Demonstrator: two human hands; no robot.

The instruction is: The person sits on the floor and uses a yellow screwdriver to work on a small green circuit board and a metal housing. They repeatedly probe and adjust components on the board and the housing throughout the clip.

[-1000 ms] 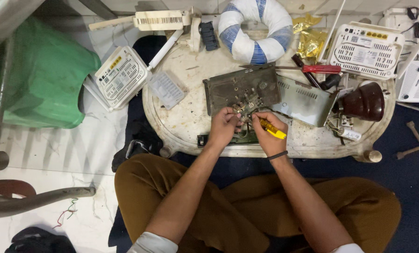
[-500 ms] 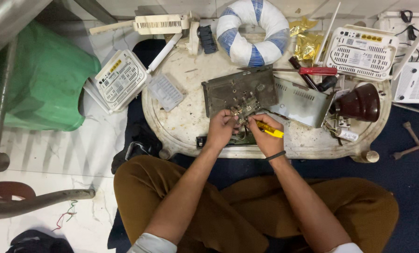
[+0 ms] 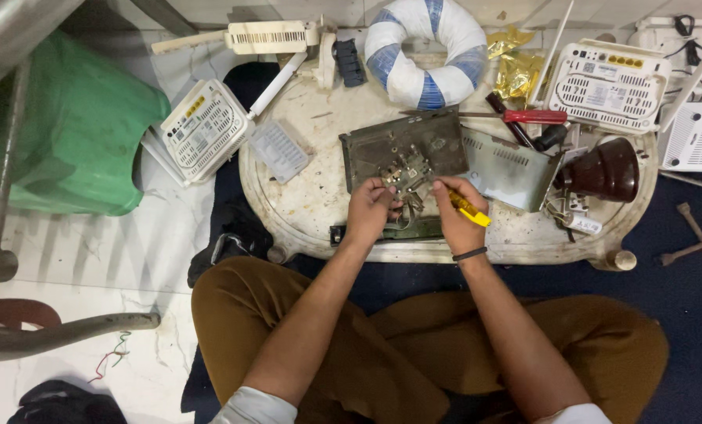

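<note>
A dark, dirty metal device chassis (image 3: 402, 149) with small parts at its front edge lies in the middle of a low white tray table (image 3: 311, 196). My left hand (image 3: 369, 210) rests on the chassis's near edge, fingers pinching at the small parts. My right hand (image 3: 457, 212) is closed round a yellow-handled tool (image 3: 470, 210), its tip hidden at the same cluster of parts. Both hands nearly touch each other.
A grey metal cover (image 3: 508, 166) lies right of the chassis. A red-handled screwdriver (image 3: 523, 116), a brown dome-shaped object (image 3: 606, 169), a blue-and-white ring (image 3: 429, 47) and several white routers (image 3: 608, 78) surround the work. A green bag (image 3: 68, 133) sits left.
Both hands stay on the chassis; the fingers have shifted only slightly around the small parts.
</note>
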